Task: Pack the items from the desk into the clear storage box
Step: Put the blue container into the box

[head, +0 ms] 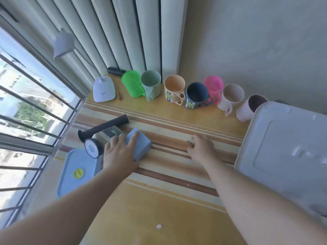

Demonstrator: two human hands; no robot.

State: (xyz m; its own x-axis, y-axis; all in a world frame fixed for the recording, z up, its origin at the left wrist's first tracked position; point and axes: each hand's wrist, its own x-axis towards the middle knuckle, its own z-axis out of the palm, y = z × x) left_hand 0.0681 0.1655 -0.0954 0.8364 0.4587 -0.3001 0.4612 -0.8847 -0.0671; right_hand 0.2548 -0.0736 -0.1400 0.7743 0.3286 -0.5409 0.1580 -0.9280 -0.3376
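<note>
Two hands were spread on the worktop: the left hand (pixel 120 152) laid flat, unclosed, on the blue block (pixel 139 147) near the left edge, the right hand (pixel 201 147) empty. Fingers should be wrapped round the block before carrying to the lidded storage box (pixel 286 156) at the right edge.

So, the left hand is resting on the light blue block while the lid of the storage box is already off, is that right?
Not quite. In the head view the left hand does rest on the light blue block, but the storage box has its lid on, not off.
</note>
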